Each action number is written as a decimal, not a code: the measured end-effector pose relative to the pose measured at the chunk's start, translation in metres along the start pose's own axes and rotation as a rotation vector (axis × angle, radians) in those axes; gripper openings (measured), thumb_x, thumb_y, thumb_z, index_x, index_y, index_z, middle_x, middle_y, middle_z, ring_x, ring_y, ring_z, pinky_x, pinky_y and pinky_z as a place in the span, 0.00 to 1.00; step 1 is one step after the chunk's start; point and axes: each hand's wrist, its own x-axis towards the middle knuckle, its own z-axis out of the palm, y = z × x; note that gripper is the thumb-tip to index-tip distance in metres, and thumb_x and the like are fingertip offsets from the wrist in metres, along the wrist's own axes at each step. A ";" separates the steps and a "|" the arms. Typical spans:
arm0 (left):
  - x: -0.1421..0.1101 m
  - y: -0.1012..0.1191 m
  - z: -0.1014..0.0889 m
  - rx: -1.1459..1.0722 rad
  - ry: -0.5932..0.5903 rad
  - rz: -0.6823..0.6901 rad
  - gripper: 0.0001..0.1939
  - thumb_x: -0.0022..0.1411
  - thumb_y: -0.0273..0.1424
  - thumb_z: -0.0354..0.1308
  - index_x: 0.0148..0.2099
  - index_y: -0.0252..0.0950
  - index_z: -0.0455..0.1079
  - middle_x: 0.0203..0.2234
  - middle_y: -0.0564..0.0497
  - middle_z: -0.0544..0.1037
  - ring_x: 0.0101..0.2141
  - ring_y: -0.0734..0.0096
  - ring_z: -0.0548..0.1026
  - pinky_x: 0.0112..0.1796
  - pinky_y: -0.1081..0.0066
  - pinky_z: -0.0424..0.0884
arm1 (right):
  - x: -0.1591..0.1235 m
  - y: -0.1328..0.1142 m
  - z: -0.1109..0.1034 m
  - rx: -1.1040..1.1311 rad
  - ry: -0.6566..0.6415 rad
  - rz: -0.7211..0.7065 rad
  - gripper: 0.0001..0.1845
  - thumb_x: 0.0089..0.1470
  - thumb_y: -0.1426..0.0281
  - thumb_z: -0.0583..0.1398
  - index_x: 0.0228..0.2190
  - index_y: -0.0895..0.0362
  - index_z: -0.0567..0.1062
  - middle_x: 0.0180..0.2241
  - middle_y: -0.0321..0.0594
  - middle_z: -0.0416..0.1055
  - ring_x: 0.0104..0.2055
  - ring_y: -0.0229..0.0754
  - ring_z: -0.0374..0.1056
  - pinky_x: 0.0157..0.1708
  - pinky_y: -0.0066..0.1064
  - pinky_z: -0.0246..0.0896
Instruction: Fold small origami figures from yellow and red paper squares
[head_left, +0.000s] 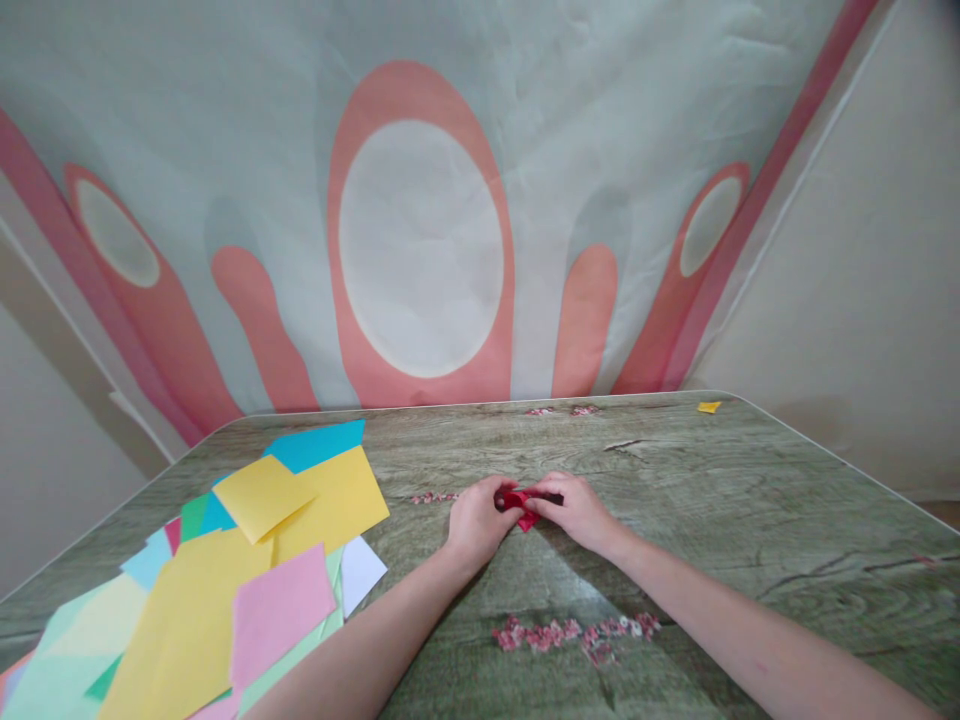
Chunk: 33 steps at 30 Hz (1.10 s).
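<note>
A small piece of folded red paper [527,520] lies near the middle of the table, between my two hands. My left hand [480,515] pinches its left side with thumb and fingers. From the right, my right hand [574,508] grips the same paper, fingertips close to those of the left. Much of the paper is covered by the fingers, so its full folded shape is hidden. Both forearms rest low over the wood-patterned tabletop [720,500].
Loose coloured paper sheets, among them a yellow sheet [334,500], a pink sheet [283,600] and a blue sheet [319,445], overlap at the left. A small yellow paper piece [709,407] lies at the far right. Behind the table hangs a patterned backdrop [540,200].
</note>
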 end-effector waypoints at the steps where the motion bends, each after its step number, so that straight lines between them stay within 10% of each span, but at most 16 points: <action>1: 0.000 0.000 0.000 -0.007 0.000 0.001 0.16 0.49 0.33 0.61 0.43 0.41 0.71 0.32 0.53 0.77 0.33 0.69 0.74 0.35 0.73 0.67 | 0.001 0.000 0.000 -0.006 0.000 0.004 0.13 0.52 0.59 0.59 0.36 0.50 0.79 0.28 0.38 0.73 0.34 0.42 0.66 0.35 0.31 0.56; 33: -0.002 0.008 -0.004 -0.099 -0.019 0.072 0.10 0.57 0.34 0.56 0.41 0.41 0.75 0.34 0.52 0.79 0.35 0.68 0.74 0.39 0.72 0.68 | 0.004 0.000 0.005 -0.061 0.072 0.010 0.09 0.50 0.62 0.61 0.33 0.50 0.79 0.30 0.38 0.75 0.34 0.42 0.68 0.35 0.32 0.56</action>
